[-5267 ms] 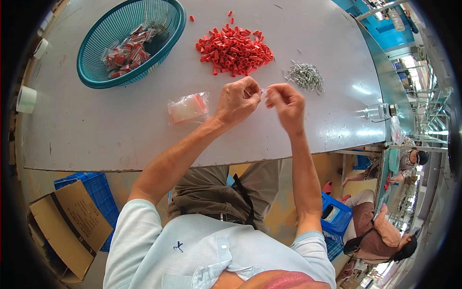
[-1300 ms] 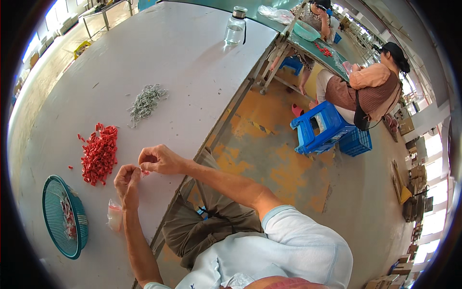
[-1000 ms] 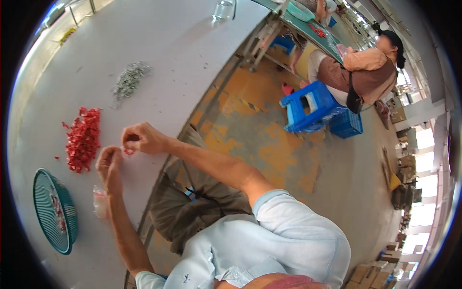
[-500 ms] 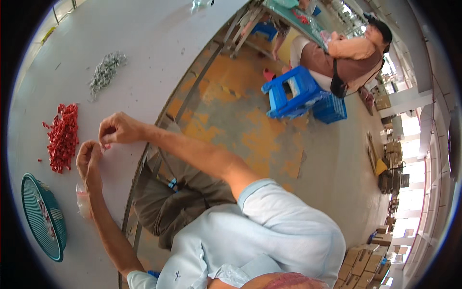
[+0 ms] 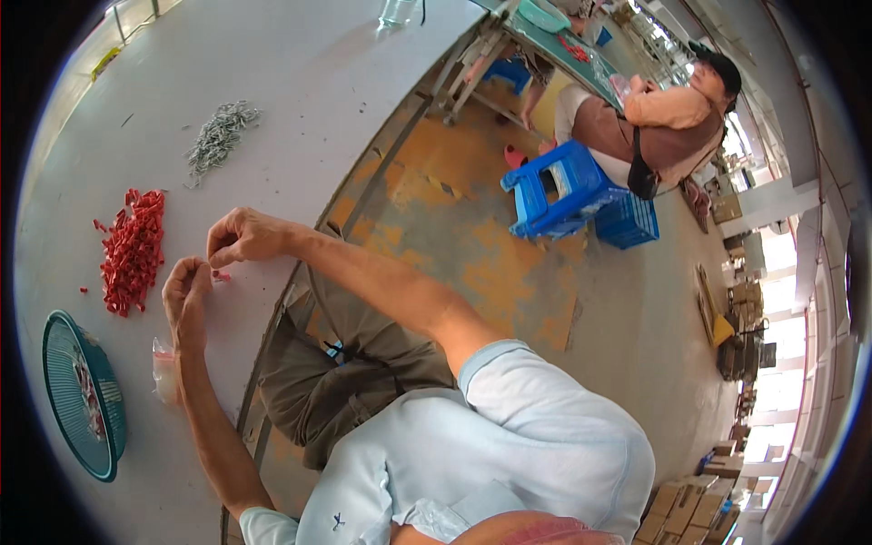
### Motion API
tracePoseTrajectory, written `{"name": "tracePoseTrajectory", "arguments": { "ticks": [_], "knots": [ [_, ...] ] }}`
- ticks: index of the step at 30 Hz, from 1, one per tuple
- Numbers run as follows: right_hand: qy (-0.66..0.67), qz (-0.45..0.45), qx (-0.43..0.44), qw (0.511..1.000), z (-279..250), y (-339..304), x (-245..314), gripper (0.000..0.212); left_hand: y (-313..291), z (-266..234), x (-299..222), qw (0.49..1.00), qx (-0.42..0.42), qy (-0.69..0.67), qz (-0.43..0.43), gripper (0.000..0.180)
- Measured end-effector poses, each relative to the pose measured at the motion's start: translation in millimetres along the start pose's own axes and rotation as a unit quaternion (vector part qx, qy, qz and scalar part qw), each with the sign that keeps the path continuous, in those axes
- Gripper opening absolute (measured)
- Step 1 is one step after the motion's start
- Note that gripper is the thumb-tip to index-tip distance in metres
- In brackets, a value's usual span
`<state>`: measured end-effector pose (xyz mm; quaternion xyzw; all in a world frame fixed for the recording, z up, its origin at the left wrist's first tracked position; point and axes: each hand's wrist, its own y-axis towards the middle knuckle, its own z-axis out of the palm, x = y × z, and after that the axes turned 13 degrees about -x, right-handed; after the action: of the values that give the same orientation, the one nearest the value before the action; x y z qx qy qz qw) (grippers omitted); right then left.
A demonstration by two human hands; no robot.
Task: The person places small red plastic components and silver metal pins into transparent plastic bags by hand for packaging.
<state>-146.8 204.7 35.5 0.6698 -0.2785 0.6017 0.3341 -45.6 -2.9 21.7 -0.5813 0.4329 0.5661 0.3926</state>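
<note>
Above the near part of the table, my left hand (image 5: 187,292) and my right hand (image 5: 247,234) meet at the fingertips. Both are closed in a pinch, and whatever is between the fingers is too small to make out. A small pinkish-red piece (image 5: 221,276) shows just below my right fingertips; I cannot tell whether it lies on the table or is held. To the left of my hands is a heap of small red pieces (image 5: 133,254). Farther off lies a pile of small silvery metal pieces (image 5: 218,138).
A green plastic basket (image 5: 111,409) with packaged things inside stands at the left. Beside my left forearm lies a clear plastic bag (image 5: 164,374). Beyond the table edge are a blue stool (image 5: 565,189), a blue crate (image 5: 629,222) and a seated person (image 5: 668,113) at another table.
The whole view has shifted slightly, so table things appear a little to the right. My fingertips remain together, with my right fingers now pinched more closely above the left ones.
</note>
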Motion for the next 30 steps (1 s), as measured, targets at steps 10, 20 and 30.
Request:
{"name": "tracePoseTrajectory", "arguments": {
  "ticks": [10, 20, 30],
  "knots": [
    [-0.050, 0.083, -0.017, 0.995, -8, -14, 15, 0.014, -3, 19, 1, 0.995, -0.063, 0.014, 0.079, 0.024],
    [0.064, -0.002, 0.005, 0.998, 117, 67, 119, 0.011, -12, 31, 19, 0.953, -0.197, 0.083, 0.216, 0.007],
    [-0.103, -0.011, 0.125, 0.987, 198, 126, 110, 0.024, -36, 14, 2, 0.931, -0.052, 0.102, 0.346, 0.005]
  ]
}}
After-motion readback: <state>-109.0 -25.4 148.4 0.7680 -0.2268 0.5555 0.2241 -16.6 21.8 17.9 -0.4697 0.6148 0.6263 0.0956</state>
